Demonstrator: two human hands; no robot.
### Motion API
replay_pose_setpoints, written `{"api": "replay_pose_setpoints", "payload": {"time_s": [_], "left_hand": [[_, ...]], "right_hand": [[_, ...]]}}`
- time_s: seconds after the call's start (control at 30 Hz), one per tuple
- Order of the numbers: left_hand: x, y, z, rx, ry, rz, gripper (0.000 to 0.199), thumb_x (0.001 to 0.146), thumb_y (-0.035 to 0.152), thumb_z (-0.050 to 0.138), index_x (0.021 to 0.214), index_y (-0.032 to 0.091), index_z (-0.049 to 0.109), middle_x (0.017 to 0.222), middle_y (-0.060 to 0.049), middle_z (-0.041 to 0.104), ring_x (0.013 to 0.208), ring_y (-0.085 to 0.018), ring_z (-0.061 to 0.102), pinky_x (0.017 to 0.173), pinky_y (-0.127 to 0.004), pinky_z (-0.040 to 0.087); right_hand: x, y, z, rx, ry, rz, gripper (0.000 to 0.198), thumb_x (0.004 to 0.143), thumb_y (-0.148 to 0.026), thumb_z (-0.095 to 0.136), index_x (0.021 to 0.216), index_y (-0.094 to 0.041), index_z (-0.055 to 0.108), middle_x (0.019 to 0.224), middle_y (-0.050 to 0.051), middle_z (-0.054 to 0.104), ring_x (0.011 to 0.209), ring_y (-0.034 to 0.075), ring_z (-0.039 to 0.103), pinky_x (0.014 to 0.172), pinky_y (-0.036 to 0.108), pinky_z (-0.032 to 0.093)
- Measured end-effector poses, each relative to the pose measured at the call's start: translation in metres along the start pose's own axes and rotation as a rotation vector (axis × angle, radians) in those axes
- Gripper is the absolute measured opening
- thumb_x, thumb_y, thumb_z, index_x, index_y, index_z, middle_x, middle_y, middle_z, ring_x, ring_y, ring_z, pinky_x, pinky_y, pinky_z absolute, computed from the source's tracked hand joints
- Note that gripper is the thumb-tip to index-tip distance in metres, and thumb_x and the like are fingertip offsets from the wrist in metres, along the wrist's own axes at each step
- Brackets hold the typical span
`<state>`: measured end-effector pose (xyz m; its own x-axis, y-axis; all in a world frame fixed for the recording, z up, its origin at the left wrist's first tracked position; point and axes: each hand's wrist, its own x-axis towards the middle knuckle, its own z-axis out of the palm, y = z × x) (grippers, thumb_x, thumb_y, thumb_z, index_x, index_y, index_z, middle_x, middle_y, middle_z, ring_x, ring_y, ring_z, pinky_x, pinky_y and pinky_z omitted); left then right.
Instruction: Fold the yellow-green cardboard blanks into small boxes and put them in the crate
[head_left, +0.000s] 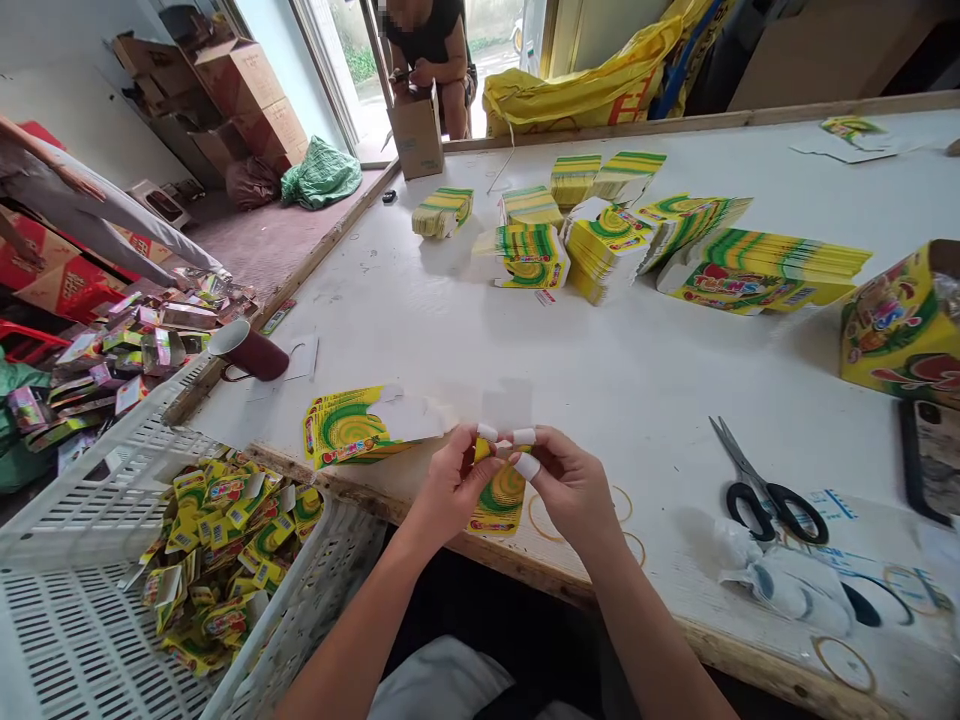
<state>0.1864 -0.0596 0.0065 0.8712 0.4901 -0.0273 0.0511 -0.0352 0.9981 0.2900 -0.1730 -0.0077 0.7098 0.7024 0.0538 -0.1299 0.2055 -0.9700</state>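
At the table's near edge: we hold one yellow carton (501, 500) by its far end; its printed panel shows below our fingers.
Left hand (454, 482): thumb and fingers pinched on that end; a white wrap covers one fingertip.
Right hand (576, 485): pinched on the same end, close beside the left; white wraps (527, 466) cover thumb and one finger.
Flat cartons (345, 432): on the table (390, 335), left of our hands.
Rubber bands (617, 505): beside our right hand.
Scissors (750, 475): farther right; blades slightly parted.
White crate (75, 530): below, at our left; many yellow cartons inside.
Mug (259, 352): tipped on its side, beyond the flat cartons.
Carton stacks (525, 255): across the table.
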Motion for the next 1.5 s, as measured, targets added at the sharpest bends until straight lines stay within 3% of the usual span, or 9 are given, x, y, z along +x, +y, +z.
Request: {"api": "replay_pose_setpoints", "payload": {"time_s": [0.1, 0.17, 0.3, 0.5, 0.67, 0.9, 1.03, 1.27, 1.5], "left_hand": [[0.004, 0.002, 0.001, 0.053, -0.009, -0.007, 0.021, 0.089, 0.039, 0.061, 0.095, 0.019, 0.060, 0.087, -0.003, 0.068, 0.081, -0.016, 0.061, 0.075, -0.025, 0.049], [0.005, 0.003, 0.002, 0.088, -0.018, 0.006, 0.018, 0.090, 0.035, 0.059, 0.095, 0.018, 0.060, 0.088, -0.004, 0.069, 0.081, -0.016, 0.062, 0.075, -0.026, 0.050], [0.001, 0.004, 0.006, 0.295, 0.024, 0.097, 0.019, 0.093, 0.025, 0.052, 0.111, 0.019, 0.055, 0.096, -0.006, 0.067, 0.085, -0.017, 0.063, 0.077, -0.029, 0.051], [-0.016, 0.004, 0.021, 0.755, 0.059, 0.083, 0.083, 0.069, 0.017, 0.079, 0.133, 0.026, 0.027, 0.135, -0.017, 0.047, 0.110, -0.032, 0.061, 0.083, -0.046, 0.055], [-0.030, 0.014, 0.015, 0.836, 0.004, 0.069, 0.077, 0.070, 0.010, 0.065, 0.129, 0.024, 0.018, 0.123, -0.016, 0.050, 0.103, -0.033, 0.063, 0.078, -0.050, 0.056], [-0.056, 0.036, -0.023, 0.810, -0.126, 0.207, 0.092, 0.063, 0.008, 0.059, 0.139, 0.020, 0.009, 0.135, -0.020, 0.047, 0.125, -0.035, 0.054, 0.099, -0.053, 0.050], [-0.077, 0.040, -0.044, 0.894, -0.079, 0.192, 0.087, 0.060, 0.008, 0.059, 0.137, 0.016, 0.018, 0.129, -0.019, 0.049, 0.119, -0.035, 0.056, 0.097, -0.051, 0.052], [-0.123, 0.030, -0.075, 0.996, 0.275, 0.129, 0.057, 0.071, 0.012, 0.061, 0.125, 0.019, 0.042, 0.120, -0.014, 0.058, 0.113, -0.032, 0.059, 0.097, -0.051, 0.050], [-0.147, 0.033, -0.100, 0.820, 0.228, 0.119, 0.050, 0.070, 0.017, 0.068, 0.118, 0.020, 0.053, 0.110, -0.009, 0.064, 0.106, -0.027, 0.063, 0.092, -0.041, 0.054]], "right_hand": [[0.000, 0.001, 0.000, 0.041, 0.072, 0.038, 0.053, 0.077, -0.032, 0.076, 0.125, -0.030, 0.054, 0.088, -0.001, 0.073, 0.080, 0.017, 0.073, 0.071, 0.031, 0.060], [0.001, 0.001, -0.001, 0.048, 0.077, 0.061, 0.063, 0.073, -0.031, 0.079, 0.129, -0.031, 0.050, 0.087, -0.002, 0.070, 0.081, 0.017, 0.072, 0.068, 0.030, 0.058], [0.004, -0.002, -0.003, 0.052, 0.070, 0.071, 0.037, 0.073, -0.033, 0.080, 0.105, -0.025, 0.065, 0.089, 0.001, 0.072, 0.086, 0.018, 0.071, 0.072, 0.030, 0.057], [-0.002, -0.005, 0.003, 0.082, 0.204, 0.083, 0.028, 0.071, -0.031, 0.081, 0.095, -0.025, 0.066, 0.091, 0.001, 0.075, 0.088, 0.020, 0.071, 0.073, 0.032, 0.059], [-0.019, -0.006, 0.011, 0.084, 0.065, 0.008, 0.032, 0.078, -0.022, 0.073, 0.108, -0.027, 0.065, 0.113, 0.003, 0.074, 0.101, 0.020, 0.071, 0.082, 0.033, 0.061], [-0.036, -0.015, 0.027, -0.280, -0.276, -0.112, 0.055, 0.090, -0.016, 0.051, 0.144, -0.027, 0.050, 0.142, 0.008, 0.060, 0.121, 0.023, 0.064, 0.098, 0.036, 0.056], [-0.047, -0.011, 0.051, -0.425, -0.384, -0.310, 0.059, 0.088, -0.010, 0.049, 0.143, -0.028, 0.052, 0.142, 0.006, 0.061, 0.127, 0.022, 0.060, 0.104, 0.035, 0.052], [-0.065, 0.006, 0.085, -0.463, -0.199, -0.344, 0.056, 0.097, -0.017, 0.048, 0.150, -0.033, 0.042, 0.142, 0.005, 0.061, 0.126, 0.022, 0.061, 0.102, 0.037, 0.055], [-0.070, 0.009, 0.091, -0.633, -0.446, -0.475, 0.073, 0.097, -0.020, 0.051, 0.159, -0.034, 0.015, 0.157, 0.011, 0.042, 0.138, 0.026, 0.049, 0.111, 0.044, 0.046]]}}
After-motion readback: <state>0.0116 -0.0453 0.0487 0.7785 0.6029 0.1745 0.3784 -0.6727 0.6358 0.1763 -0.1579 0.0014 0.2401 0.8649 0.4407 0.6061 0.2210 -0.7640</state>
